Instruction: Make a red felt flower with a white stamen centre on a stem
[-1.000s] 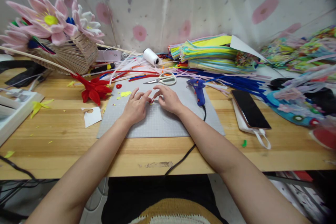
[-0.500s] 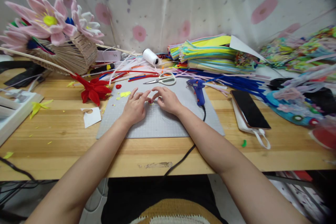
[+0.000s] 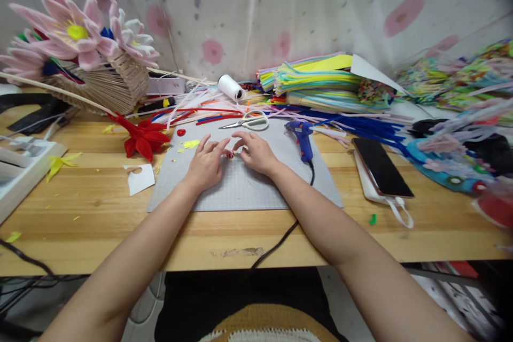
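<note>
Over the grey cutting mat (image 3: 264, 192), my left hand (image 3: 206, 163) pinches a small red piece with thin pale strands (image 3: 230, 154); it is too small to name. My right hand (image 3: 256, 154) meets it from the other side, thumb and forefinger curled together at the strands. Just beyond the hands lie scissors (image 3: 256, 121) with pale handles. A blue glue gun (image 3: 302, 139) rests on the mat to the right. Yellow scraps (image 3: 191, 144) and a small red bit (image 3: 181, 132) lie left of my left hand.
A red fuzzy-stem flower (image 3: 143, 139) lies left of the mat, near a cut white card (image 3: 141, 179). Bundles of coloured pipe cleaners (image 3: 320, 80) and a white thread spool (image 3: 230, 87) line the back. A phone (image 3: 382, 167) sits right; the glue gun's cord (image 3: 280, 243) crosses the front edge.
Both hands stay in nearly the same place. The thin strands at the fingertips have shifted very slightly; nothing else has visibly moved.
</note>
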`<action>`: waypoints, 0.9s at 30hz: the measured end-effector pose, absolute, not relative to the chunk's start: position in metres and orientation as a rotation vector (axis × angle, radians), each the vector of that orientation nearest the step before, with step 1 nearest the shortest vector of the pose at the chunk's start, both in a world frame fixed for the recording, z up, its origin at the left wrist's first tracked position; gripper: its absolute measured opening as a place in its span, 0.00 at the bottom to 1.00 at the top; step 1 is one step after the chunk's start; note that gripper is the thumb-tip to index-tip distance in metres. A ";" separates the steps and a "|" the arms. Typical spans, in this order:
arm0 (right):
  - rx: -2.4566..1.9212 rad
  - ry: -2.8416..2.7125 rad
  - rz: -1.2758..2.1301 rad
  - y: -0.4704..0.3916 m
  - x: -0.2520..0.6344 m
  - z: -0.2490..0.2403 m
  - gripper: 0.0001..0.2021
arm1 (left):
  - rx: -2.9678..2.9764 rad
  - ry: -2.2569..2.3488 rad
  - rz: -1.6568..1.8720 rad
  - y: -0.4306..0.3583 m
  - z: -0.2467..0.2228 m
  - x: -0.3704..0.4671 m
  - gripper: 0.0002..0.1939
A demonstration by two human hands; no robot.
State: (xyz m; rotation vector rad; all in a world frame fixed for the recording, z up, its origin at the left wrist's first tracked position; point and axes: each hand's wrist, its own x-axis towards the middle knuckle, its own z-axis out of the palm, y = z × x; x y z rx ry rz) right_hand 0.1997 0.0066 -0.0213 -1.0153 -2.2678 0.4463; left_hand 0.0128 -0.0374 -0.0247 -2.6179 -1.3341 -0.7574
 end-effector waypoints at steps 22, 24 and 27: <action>-1.015 -2.405 0.431 0.005 0.199 -0.018 0.27 | -2.335 -1.432 -1.152 -0.034 -0.026 0.008 0.41; -1.017 -2.403 0.436 0.005 0.199 -0.018 0.27 | -2.268 -1.392 -1.207 -0.034 -0.028 0.008 0.42; -1.018 -2.404 0.437 0.005 0.198 -0.018 0.26 | -2.352 -1.262 -1.207 -0.035 -0.030 0.010 0.44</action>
